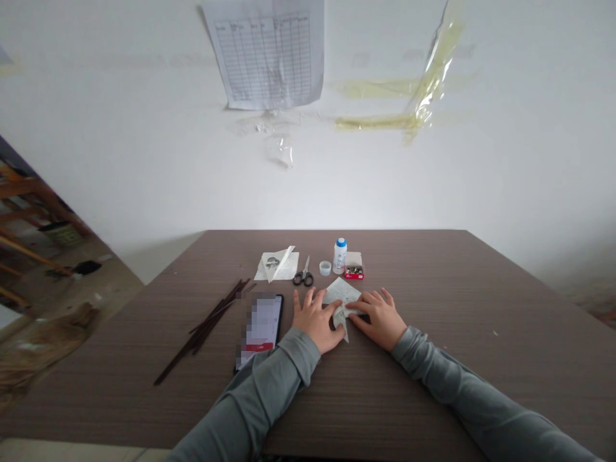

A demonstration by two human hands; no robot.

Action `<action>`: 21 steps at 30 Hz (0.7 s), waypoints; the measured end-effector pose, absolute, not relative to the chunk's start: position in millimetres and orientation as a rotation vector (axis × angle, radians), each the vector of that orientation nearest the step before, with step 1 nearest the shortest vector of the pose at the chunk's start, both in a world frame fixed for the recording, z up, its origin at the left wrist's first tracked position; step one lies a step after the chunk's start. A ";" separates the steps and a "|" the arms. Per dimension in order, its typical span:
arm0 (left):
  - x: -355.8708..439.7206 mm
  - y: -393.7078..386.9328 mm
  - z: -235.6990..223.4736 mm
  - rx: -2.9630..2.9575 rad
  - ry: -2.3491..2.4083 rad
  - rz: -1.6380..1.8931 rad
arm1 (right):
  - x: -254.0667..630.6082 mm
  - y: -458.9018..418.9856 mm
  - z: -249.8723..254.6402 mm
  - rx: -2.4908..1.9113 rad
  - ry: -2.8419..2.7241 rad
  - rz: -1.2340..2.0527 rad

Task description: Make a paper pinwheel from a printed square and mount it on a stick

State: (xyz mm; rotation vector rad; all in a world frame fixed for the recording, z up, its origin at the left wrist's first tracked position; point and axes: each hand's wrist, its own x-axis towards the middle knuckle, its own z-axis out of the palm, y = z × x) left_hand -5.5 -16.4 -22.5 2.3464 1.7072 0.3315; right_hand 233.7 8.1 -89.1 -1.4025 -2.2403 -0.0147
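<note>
A small piece of printed paper (342,292), folded with pointed corners, lies on the table between my hands. My left hand (316,321) has its thumb and index finger on the paper's left side, its other fingers spread over the table. From the right, my right hand (380,319) grips the paper between thumb and index finger, with the remaining fingers raised a little. Both sets of fingertips meet near the paper's middle, partly hiding the folds there. Just beyond the left fingers are black-handled scissors (303,276).
Behind the paper stand a white bottle with a blue cap (339,256), a small translucent cup (325,268) and an open red box (355,272) of small metal pieces. To the left lie more paper pieces (276,265), a phone (262,330) and thin dark sticks (212,322).
</note>
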 end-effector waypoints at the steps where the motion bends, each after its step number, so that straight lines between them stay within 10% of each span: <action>1: -6.0 -16.2 -22.8 2.347 1.701 0.337 | 233.9 8.3 -89.4 -1.397 -2.240 -0.015; 21: -4.9 -17.1 -18.2 2.373 1.676 0.360 | 234.2 7.7 -79.8 -1.427 -2.302 0.016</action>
